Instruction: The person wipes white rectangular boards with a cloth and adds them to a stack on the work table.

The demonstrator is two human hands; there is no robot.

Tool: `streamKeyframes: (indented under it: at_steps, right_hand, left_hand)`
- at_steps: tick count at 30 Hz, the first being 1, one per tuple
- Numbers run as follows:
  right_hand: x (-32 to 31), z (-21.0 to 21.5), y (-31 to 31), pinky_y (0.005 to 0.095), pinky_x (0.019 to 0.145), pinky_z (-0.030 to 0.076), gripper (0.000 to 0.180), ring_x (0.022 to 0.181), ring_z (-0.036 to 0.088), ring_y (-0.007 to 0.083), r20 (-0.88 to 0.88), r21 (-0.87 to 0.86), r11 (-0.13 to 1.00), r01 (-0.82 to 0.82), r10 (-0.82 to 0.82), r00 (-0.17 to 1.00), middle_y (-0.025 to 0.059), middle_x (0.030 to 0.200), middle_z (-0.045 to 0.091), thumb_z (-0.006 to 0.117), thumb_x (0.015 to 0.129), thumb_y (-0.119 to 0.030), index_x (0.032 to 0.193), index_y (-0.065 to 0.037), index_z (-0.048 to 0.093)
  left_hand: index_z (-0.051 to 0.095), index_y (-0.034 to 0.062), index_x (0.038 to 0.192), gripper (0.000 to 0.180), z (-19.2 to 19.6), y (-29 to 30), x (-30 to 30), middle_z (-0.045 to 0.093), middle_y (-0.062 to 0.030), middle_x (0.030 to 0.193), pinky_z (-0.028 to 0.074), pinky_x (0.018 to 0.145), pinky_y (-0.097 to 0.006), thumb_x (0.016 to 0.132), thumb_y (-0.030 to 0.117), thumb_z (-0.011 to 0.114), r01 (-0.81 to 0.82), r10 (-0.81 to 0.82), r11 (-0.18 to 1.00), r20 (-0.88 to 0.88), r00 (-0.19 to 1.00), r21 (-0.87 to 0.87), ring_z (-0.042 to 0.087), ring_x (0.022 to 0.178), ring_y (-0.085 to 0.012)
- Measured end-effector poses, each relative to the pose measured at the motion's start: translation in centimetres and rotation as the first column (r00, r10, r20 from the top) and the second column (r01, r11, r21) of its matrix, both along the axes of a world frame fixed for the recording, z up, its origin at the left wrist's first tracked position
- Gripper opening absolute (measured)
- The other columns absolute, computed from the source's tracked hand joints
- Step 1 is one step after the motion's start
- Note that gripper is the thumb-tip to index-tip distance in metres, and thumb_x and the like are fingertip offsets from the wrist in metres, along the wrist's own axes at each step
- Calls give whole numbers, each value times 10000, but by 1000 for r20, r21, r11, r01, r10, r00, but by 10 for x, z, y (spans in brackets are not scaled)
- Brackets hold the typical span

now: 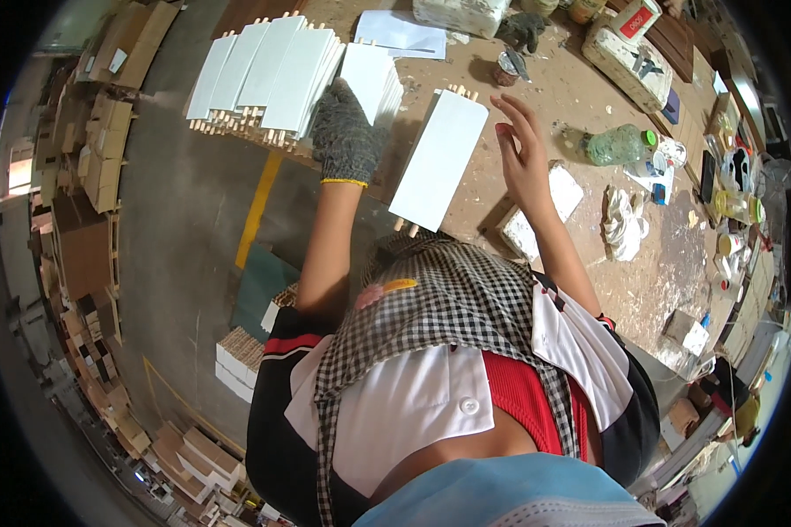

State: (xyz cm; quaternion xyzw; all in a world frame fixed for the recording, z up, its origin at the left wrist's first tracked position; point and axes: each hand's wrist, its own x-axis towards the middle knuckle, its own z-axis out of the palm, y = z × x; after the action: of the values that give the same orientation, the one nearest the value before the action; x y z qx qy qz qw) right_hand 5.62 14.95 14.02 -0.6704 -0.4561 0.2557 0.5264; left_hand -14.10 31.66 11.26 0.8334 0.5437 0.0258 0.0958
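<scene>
Gloved in grey knit, the left hand (349, 132) lay palm-down with fingers spread loosely on a short stack of white panels (373, 81) at the workbench (536, 79) edge, gripping nothing that I could make out. Further left, from where I watched through the head camera, a longer row of white panels with wooden dowels (268, 75) overhung the bench above the grey concrete floor (180, 228), which carried a yellow painted line (257, 211). Stacks of brown wooden pieces (101, 149) lined the far left wall.

Between the two hands sat a single white panel (439, 160), tilted, its dowel pegs showing at both short ends, resting on the bench surface. The bare right hand (523, 154) hovered just beside that panel's right edge, fingers open and extended; I could not tell whether the fingertips touched it.

Right of that hand lay a sanding block with white residue (536, 220), a crumpled white rag (624, 224), and a green-capped plastic bottle (615, 145) on its side. A checked apron (448, 299) covered the person's front below.
</scene>
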Motion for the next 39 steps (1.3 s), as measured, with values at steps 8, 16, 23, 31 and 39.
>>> streamKeyframes:
  at_steps: [8,16,23,31,39]
  right_hand:
    - [-11,-27,-9,347,1049,426,461,1327,452,225,-1,14,997,72,-72,997,101,1473,430,484,1015,-46,1467,-72,396]
    - [-10,-40,-2,422,1180,245,660,1450,260,318,-380,41,979,199,-169,910,211,1571,229,395,1052,-357,1568,-82,88]
    - [-29,-16,41,456,1215,7,912,1495,-112,334,-427,-64,986,156,-168,888,179,1623,-116,133,953,-721,1554,-76,-99]
    - [73,-13,65,433,1216,156,941,1481,182,350,-335,-147,979,-144,88,938,227,1588,198,239,938,-744,1535,-16,220]
    - [112,-42,133,484,1177,270,1052,1415,310,430,-359,-437,670,-600,482,799,344,1482,324,211,897,-802,1499,60,254]
  left_hand:
    - [466,-76,1378,737,10,0,7,463,-272,1382,340,1101,-494,810,333,696,-53,79,988,-185,980,143,452,1271,-410]
    - [332,-15,1488,800,64,-33,27,339,-204,1542,279,1169,-382,968,572,489,282,197,853,771,605,-439,340,1425,-311]
    - [416,71,1475,821,26,-19,72,463,-161,1481,257,1162,-377,945,694,356,286,55,690,442,895,-665,372,1406,-303]
    - [367,96,1506,650,-16,-45,-35,346,-151,1556,231,1179,-426,1010,515,345,711,-83,624,-877,473,325,332,1435,-260]
    - [352,27,1479,641,46,-154,-25,376,-174,1513,294,1163,-423,1039,478,231,-114,664,543,343,664,-832,341,1414,-281]
